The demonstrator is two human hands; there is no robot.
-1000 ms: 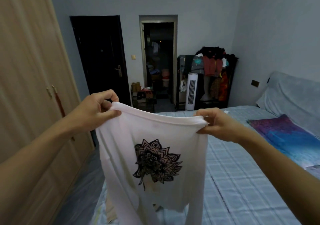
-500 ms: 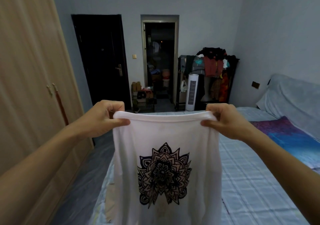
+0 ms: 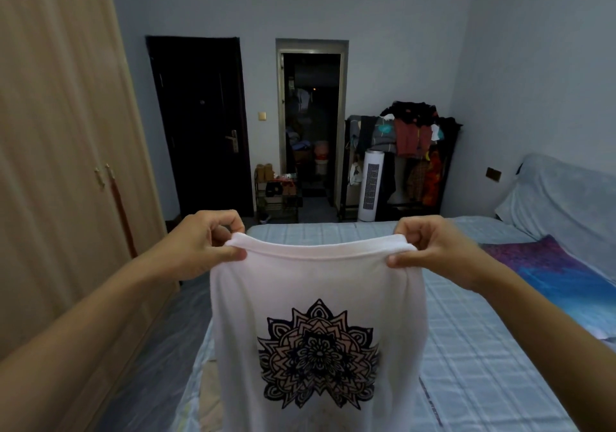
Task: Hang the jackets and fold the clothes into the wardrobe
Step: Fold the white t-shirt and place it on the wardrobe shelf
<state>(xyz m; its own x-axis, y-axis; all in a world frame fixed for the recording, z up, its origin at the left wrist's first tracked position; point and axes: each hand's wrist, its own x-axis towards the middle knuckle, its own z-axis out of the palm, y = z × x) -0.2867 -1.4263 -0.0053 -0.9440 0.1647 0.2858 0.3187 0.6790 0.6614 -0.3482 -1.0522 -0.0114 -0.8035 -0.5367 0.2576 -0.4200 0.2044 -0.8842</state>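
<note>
A white T-shirt (image 3: pixel 316 285) with a dark mandala flower print hangs in front of me, held up by its top edge above the bed. My left hand (image 3: pixel 203 243) pinches the shirt's top left corner and my right hand (image 3: pixel 433 248) pinches the top right corner. The fabric is stretched flat between them, print facing me; its lower part runs out of view. The beige wardrobe (image 3: pixel 60 151) stands along the left wall with its doors closed.
A bed (image 3: pixel 466 348) with a pale checked sheet lies below and to the right, with a purple-blue cloth (image 3: pixel 566 278) on it. Far back stand a dark door (image 3: pixel 200 125), an open doorway, a shoe rack, a white tower fan (image 3: pixel 371 185) and a loaded clothes rack (image 3: pixel 413 138).
Both hands have straightened the shirt from a tilted, slack hang to a level, taut one centred before me. The print now hangs upright and lower.
</note>
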